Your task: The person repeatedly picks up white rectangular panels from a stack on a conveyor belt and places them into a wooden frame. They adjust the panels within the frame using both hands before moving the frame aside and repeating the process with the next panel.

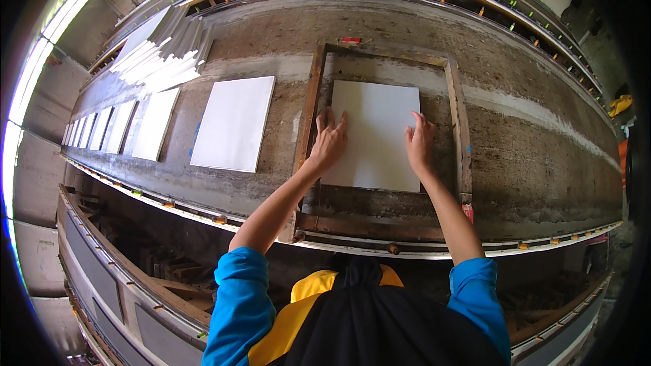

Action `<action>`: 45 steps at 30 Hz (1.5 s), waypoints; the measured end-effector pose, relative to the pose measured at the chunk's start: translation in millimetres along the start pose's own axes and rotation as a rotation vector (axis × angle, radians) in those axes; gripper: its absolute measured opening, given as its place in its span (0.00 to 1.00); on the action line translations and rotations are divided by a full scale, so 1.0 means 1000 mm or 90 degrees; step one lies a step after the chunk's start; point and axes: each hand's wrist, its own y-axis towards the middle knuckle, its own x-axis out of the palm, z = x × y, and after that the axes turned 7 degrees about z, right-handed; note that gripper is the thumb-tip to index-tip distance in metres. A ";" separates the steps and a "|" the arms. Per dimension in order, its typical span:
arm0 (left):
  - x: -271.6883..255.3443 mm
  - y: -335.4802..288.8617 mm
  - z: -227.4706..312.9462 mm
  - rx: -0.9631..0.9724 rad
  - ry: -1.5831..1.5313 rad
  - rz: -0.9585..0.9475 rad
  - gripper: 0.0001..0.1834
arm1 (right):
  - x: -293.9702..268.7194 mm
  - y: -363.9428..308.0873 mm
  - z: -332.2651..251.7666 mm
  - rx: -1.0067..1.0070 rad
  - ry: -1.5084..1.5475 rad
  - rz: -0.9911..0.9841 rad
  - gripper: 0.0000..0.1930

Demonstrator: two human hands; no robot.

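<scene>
A white rectangular sheet or thin panel point(376, 139) lies flat on the long, stained table point(542, 163), inside a wooden frame point(462, 142). My left hand point(329, 139) rests along the panel's left edge, fingers spread and extended away from me. At the opposite edge, my right hand point(420, 141) touches the panel with its fingers apart and slightly bent. Neither hand grips anything. Whether a mesh is stretched across the frame, I cannot tell.
Left of the frame lies another white panel point(234, 124), then several more in a row along the table. A fanned stack of white sheets point(166, 54) sits at the far left. Rails with small orange and green pegs point(393, 249) line both table edges. Racks point(163, 325) stand behind me.
</scene>
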 end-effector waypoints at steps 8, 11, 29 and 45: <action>-0.010 -0.021 0.013 0.075 -0.035 -0.005 0.34 | -0.022 -0.006 -0.032 -0.103 -0.081 -0.044 0.23; -0.005 -0.024 0.027 0.136 -0.014 0.014 0.34 | -0.018 -0.020 -0.049 -0.151 -0.044 -0.085 0.25; 0.019 0.004 0.036 0.057 -0.004 0.058 0.38 | -0.010 -0.011 -0.055 -0.191 -0.050 -0.247 0.31; 0.045 0.101 -0.013 -0.059 0.033 0.096 0.43 | 0.064 0.097 0.015 -0.012 -0.139 -0.138 0.31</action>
